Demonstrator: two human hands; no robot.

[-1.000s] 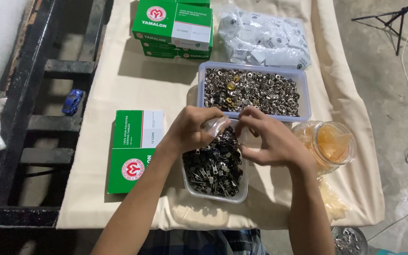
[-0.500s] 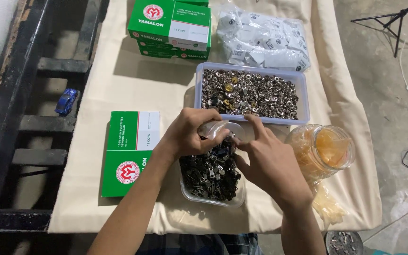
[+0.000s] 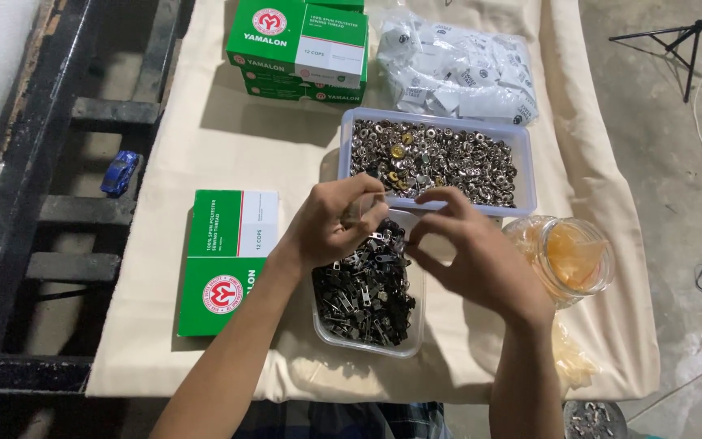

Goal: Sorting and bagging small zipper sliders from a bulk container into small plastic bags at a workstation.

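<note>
Both hands meet just above the far end of a clear plastic tub filled with small dark zipper sliders. The left hand is curled, its fingers pinched on something small and pale, perhaps a bit of clear plastic; it is too small and blurred to name. The right hand comes in from the right, fingers bent toward the same spot, and whether it grips anything I cannot tell. The tub of sliders sits near the front edge of the cloth-covered table, about the middle.

Just beyond it, touching or nearly so, lies a longer pale tray heaped with silvery metal buttons. To the right of the hands a clear jar lies tipped on its side, with something orange inside. To the left, a flat green and white box rests on the cloth. At the far side stand stacked green boxes and, right of them, a bag of small white packets. Off the table to the left, a small blue toy car sits on a dark frame.
</note>
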